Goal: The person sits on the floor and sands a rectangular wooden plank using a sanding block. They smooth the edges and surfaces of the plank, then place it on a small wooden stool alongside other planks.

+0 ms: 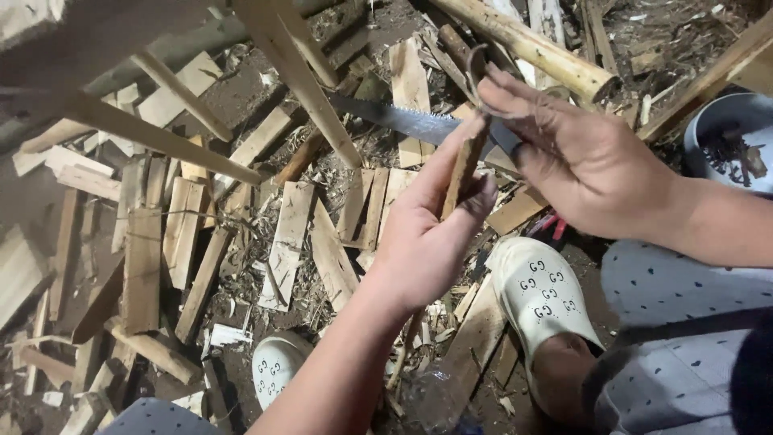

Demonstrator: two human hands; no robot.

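Observation:
My left hand is closed around a thin brown wooden stick, held upright in the middle of the view. My right hand reaches in from the right and pinches a thin curved strip or wire at the top of that stick. A hand saw with a toothed grey blade lies on the ground just behind the two hands, partly hidden by them.
Many offcuts and planks litter the dirt floor, with a round log at the top. A wooden frame crosses the upper left. My white clogs rest below; a blue basin sits right.

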